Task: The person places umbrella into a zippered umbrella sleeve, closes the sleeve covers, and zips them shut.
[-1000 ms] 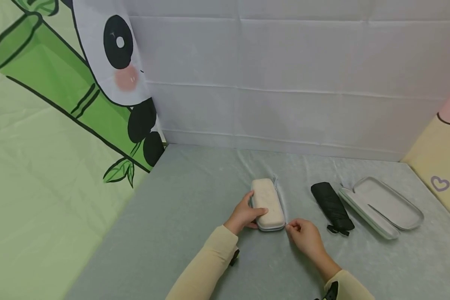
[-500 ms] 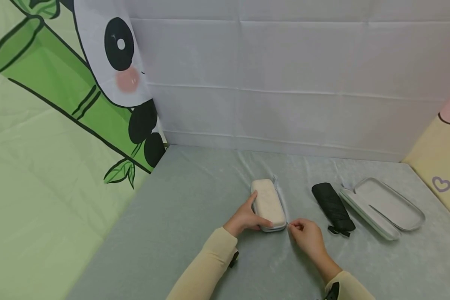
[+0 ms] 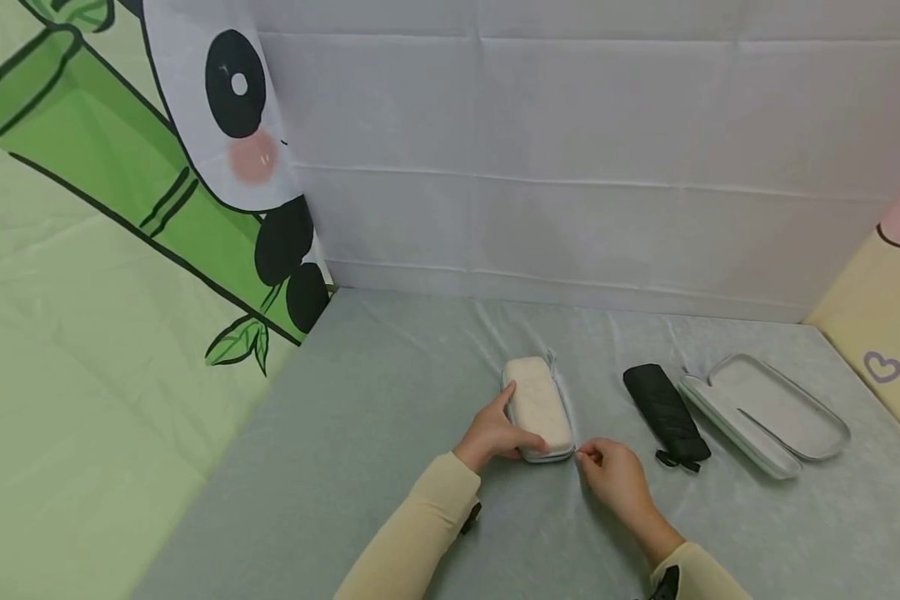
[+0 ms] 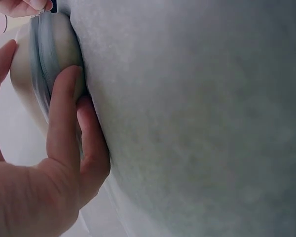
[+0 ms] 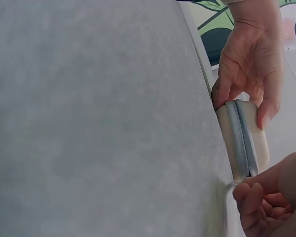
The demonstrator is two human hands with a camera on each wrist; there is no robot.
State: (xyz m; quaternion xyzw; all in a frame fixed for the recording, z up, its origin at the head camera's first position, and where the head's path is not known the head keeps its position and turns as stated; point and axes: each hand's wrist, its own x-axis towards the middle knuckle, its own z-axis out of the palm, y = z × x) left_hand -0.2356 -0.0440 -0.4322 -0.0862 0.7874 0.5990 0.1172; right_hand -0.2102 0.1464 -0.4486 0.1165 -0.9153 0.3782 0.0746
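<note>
A cream zip case [image 3: 537, 400] with a grey-blue zipper band [image 5: 240, 138] lies on the cloth-covered table. My left hand [image 3: 493, 432] grips its left side and near end, thumb over the top near the front edge, other fingers low against the side. In the left wrist view two of these fingers press the lower shell below the zipper. My right hand [image 3: 613, 475] is at the near right corner, thumb and index finger pinching the zipper pull, which the fingertips mostly hide. A narrow gap shows between the zipper tapes.
Right of the hands lies a black folded umbrella [image 3: 663, 414] with a strap at its near end. Beside it an opened pale green case [image 3: 742, 429] shows its grey-lined lid [image 3: 783, 408]. A white cloth wall [image 3: 570, 167] stands behind the grey table [image 3: 345, 467].
My left thumb has slid along the top of the cream case toward its near right corner. The right hand stays at that corner, almost unmoved.
</note>
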